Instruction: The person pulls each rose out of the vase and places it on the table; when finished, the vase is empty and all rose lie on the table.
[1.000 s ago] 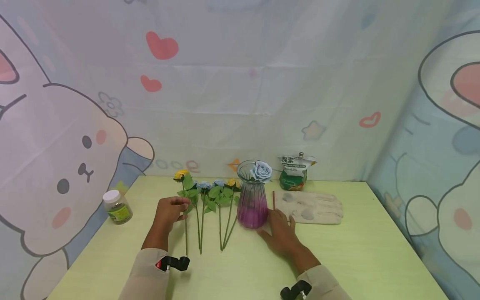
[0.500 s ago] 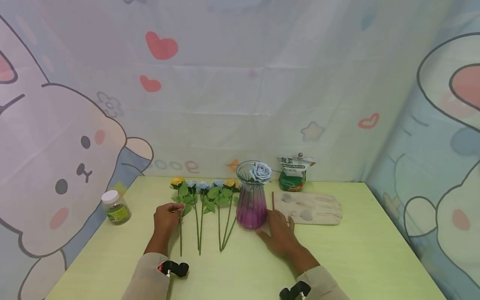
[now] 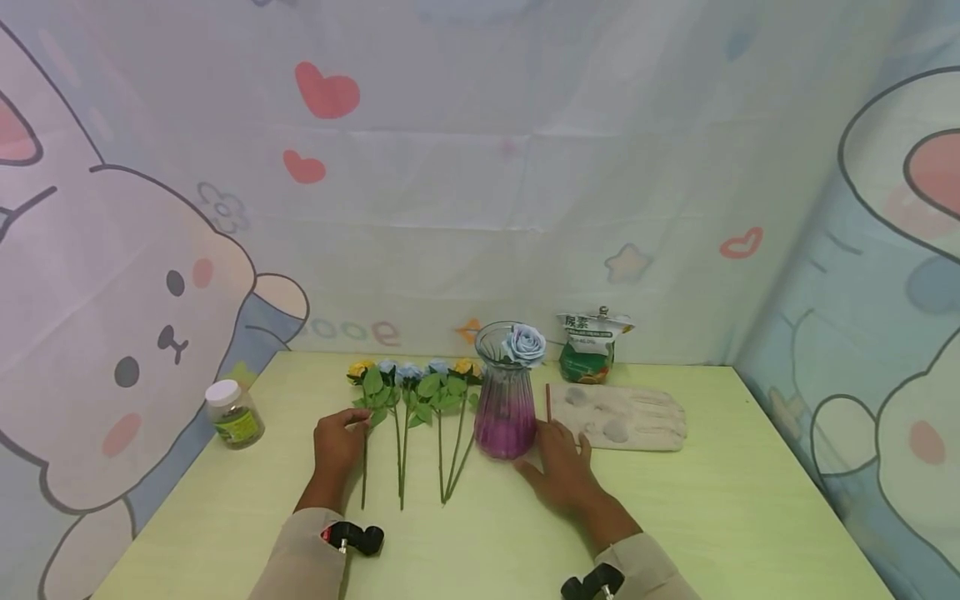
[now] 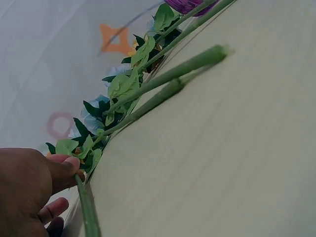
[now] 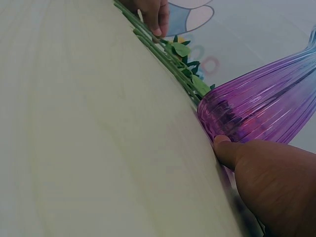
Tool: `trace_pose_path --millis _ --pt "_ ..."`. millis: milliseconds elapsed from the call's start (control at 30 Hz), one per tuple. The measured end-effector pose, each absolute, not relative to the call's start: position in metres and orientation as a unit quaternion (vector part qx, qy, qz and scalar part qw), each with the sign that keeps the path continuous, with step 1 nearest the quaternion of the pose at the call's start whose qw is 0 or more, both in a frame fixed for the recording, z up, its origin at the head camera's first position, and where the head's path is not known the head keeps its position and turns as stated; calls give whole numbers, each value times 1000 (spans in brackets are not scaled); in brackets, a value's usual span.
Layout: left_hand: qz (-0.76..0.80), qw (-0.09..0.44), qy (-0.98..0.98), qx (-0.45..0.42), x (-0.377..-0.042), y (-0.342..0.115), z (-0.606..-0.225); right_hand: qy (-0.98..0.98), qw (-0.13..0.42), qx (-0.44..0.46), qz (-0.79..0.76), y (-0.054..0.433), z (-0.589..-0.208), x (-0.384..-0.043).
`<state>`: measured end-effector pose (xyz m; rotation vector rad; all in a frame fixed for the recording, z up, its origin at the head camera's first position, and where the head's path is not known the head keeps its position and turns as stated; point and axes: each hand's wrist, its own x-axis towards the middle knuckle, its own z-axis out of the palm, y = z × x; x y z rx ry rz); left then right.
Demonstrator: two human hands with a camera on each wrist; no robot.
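Note:
In the head view my left hand [image 3: 339, 443] pinches the green stem [image 4: 88, 210] of a yellow artificial rose [image 3: 360, 371] between thumb and finger, just below its leaves. The rose lies at the left end of a row of blue and yellow roses [image 3: 408, 372] with their stems toward me. My right hand [image 3: 562, 471] rests on the table against the base of a purple ribbed glass vase [image 3: 506, 417]. Its thumb touches the vase low down in the right wrist view; its fingers look fairly straight. A blue rose [image 3: 524, 344] stands in the upright vase.
Right of the vase lie pale fabric gloves [image 3: 637, 417] with a thin reddish stick [image 3: 548, 402] at their left edge. Behind them stands a clipped green-and-white bag [image 3: 588, 350]. A white-capped jar [image 3: 236, 417] is at the far left. A printed cloth wall closes off the back.
My left hand has lowered the yellow rose onto the row and shifted slightly, bringing its bloom down level with the others. My right hand and the vase have stayed put.

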<state>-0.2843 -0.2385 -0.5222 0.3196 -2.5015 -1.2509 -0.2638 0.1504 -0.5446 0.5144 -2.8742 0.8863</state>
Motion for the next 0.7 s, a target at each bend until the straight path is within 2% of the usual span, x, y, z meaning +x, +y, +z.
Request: trace_pose_path --millis 700 --pt "-392 194 -896 75 -283 -241 -524 -941 28 167 291 151 -548 -267"
